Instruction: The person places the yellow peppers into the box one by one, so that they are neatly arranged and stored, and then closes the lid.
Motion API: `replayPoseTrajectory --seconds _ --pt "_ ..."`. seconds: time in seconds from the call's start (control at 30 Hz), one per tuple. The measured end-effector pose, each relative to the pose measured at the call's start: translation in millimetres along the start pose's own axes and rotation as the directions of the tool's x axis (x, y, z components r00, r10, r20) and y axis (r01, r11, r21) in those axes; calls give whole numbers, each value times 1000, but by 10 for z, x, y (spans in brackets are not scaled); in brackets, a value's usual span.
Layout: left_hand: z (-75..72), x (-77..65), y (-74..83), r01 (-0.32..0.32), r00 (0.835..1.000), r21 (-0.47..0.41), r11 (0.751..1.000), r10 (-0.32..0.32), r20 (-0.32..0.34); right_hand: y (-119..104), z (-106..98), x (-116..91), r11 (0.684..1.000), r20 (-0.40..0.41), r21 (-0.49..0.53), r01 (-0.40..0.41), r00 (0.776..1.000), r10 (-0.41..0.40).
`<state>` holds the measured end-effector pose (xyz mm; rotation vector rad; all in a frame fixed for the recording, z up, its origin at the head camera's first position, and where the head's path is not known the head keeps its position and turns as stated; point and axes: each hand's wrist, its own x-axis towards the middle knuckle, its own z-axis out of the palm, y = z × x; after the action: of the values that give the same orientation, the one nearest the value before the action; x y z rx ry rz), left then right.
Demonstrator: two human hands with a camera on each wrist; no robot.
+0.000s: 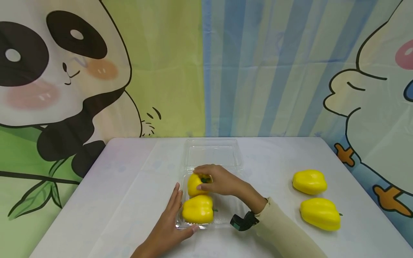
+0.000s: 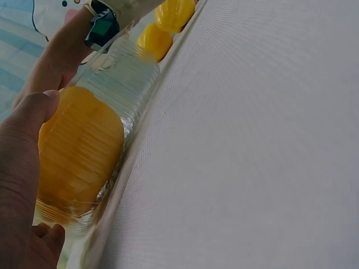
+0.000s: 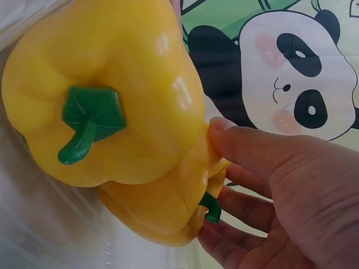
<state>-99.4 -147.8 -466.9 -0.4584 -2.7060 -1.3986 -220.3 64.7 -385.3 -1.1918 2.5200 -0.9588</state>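
A clear plastic clamshell container [image 1: 226,215] lies with its lid folded back, and two yellow bell peppers sit at its left side. My right hand [image 1: 222,182] holds the far bell pepper [image 1: 193,185], thumb and fingers around its stem end; its green stem shows between them in the right wrist view. The near bell pepper [image 1: 197,209] lies on its side in the container, stem to the right. With fingers extended, my left hand [image 1: 164,222] rests along the container's left side, thumb by the front edge. Through the clear wall, the left wrist view shows the near bell pepper [image 2: 81,145].
Two more yellow bell peppers, one farther back [image 1: 309,182] and one closer [image 1: 320,214], lie on the white table [image 1: 122,200] at the right. The transparent lid [image 1: 213,154] lies toward the back edge. Behind hangs a cartoon-printed curtain [image 1: 167,64].
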Motion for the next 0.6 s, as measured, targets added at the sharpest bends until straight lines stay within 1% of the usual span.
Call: replayPoseTrajectory --seconds 0.13,0.27,0.37,0.47,0.6 --pt "4 0 -1 1 1000 -8 1000 -1 -2 -5 -25 -22 1000 7 -28 2 1000 -2" --pt "19 6 -8 -7 1000 -15 1000 7 -4 4 -50 -70 999 13 -29 -13 1000 14" --pt "22 7 -10 -8 1000 -1 1000 8 -7 12 -61 -104 999 14 -29 -16 1000 17" --pt "16 9 -6 7 1000 10 1000 -7 -5 23 -67 -127 999 12 -42 -17 1000 18" --pt "8 10 -6 22 1000 17 1000 -22 -1 46 -67 -136 997 -14 -70 -23 1000 22"
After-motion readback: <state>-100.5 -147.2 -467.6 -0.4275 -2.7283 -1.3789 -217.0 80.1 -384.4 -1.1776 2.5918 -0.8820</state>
